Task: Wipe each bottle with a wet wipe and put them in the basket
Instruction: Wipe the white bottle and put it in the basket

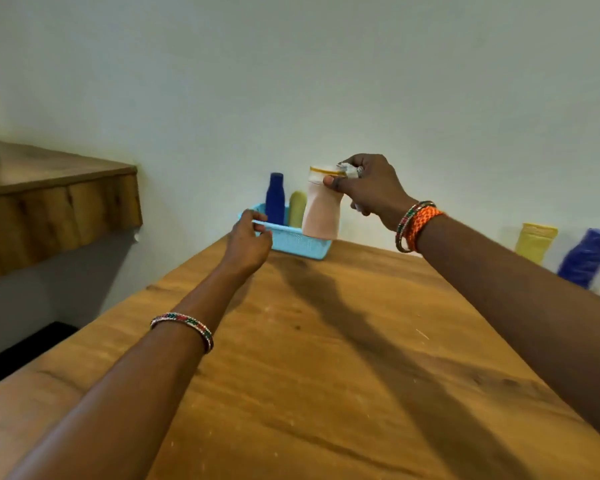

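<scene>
Two bottles already standing in the basket [293,239] at the worktop's [326,358] far edge: one blue [274,199], one green [297,208]. Right hand [371,188] up over the basket, fingers [333,182] curled round the neck of a pink bottle [321,213], crumpled wipe [350,170] tucked in the same grip. Left hand [248,242] pinching the basket's near rim. Off right, near the wall, a yellow bottle [535,242] and another blue one [584,258].
</scene>
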